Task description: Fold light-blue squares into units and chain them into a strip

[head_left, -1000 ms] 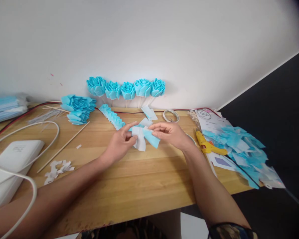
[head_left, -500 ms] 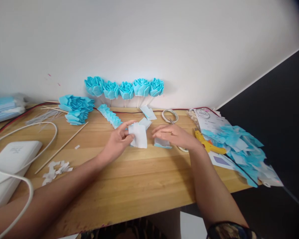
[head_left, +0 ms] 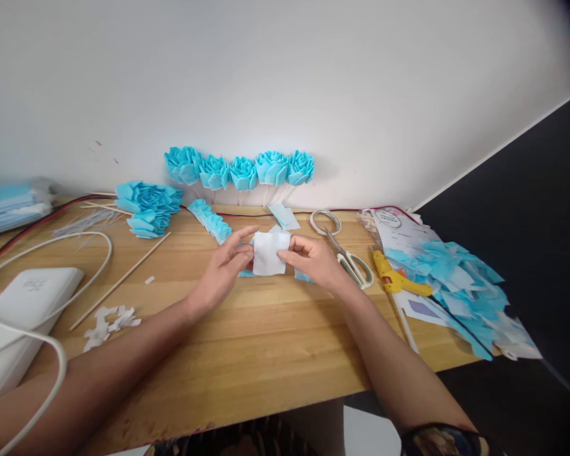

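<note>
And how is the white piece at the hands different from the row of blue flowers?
The white piece shows a white face; the blue flowers are bright blue. The piece is flat; the flowers are layered. The right hand pinches the piece; the flowers line the wall, unheld.

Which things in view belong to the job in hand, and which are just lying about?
Likely part of the job:
white square, pinched by the right hand, left hand at its edge
blue flowers
blue heap
scissors
glue gun

Apparently just lying about:
white box
white cable
white scraps
</note>
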Demonstrator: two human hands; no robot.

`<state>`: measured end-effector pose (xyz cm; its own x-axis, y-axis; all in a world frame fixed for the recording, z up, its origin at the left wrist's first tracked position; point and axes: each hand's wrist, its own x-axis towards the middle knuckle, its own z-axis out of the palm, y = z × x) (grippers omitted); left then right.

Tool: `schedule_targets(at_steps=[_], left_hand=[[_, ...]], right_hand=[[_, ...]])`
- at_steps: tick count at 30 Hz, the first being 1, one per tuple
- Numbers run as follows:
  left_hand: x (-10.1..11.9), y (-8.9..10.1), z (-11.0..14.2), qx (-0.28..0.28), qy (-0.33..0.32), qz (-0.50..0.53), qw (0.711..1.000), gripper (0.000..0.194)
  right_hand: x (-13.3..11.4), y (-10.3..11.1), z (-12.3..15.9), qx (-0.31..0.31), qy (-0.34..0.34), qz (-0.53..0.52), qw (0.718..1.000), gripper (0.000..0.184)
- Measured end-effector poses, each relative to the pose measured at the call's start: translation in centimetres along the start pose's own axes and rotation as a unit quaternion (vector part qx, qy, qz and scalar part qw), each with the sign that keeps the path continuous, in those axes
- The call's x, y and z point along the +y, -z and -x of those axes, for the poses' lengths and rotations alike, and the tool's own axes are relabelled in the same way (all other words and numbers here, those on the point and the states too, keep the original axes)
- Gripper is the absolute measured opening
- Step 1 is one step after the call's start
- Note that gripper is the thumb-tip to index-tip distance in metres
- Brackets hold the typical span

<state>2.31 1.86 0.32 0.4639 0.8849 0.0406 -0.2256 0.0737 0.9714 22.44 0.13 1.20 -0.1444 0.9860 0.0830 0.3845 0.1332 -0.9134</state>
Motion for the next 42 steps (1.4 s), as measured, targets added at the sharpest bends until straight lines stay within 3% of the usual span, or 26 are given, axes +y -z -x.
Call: schedule_targets(at_steps=[3,7,10,13,18,24,28,36,42], left_hand=[[-0.1,0.0,-0.1,0.022,0.012,0.003,1.0,0.052],[0.1,-0.3,-0.2,0.003,0.04,-0.058,0.998,0.062],[0.0,-0.5,-0.3,0.001,0.059,-0.057,0.997,0.052],[0.0,-0.4,-0.4,0.003,0.05,-0.051,0.997,0.04],[0.0,-0.3,-0.4,-0.014,0.02,-0.036,0.999,0.048],[-0.2,-0.2,-0.1,-0.006,0.018,0.052,0.998,0.046],[-0.1,-0.3,-0.1,-0.017,0.033,-0.005,0.999,0.054],[0.0,0.0,-0.2,0.005,-0.008,-0.032,0.999,0.015],[0.6,0.0,0.2,0.023,-0.026,-0.053,0.998,0.014]], right_hand=[[-0.2,0.0,0.1,-0.012,-0.01,0.004,1.0,0.027],[-0.7,-0.3,0.3,-0.027,-0.015,0.007,1.0,0.026],[-0.7,-0.3,0.4,-0.03,-0.008,0.006,1.0,0.027],[-0.6,0.1,0.3,-0.023,-0.003,0.006,1.0,0.029],[-0.2,0.7,0.1,-0.003,0.008,0.018,1.0,0.03],[0.0,0.7,0.1,0.014,0.014,0.027,0.999,0.03],[0.2,0.4,0.1,0.005,0.008,0.023,1.0,0.031],[-0.3,0.5,0.2,-0.044,0.011,-0.066,0.997,0.015],[-0.7,0.9,0.4,-0.05,0.019,-0.09,0.995,0.021]])
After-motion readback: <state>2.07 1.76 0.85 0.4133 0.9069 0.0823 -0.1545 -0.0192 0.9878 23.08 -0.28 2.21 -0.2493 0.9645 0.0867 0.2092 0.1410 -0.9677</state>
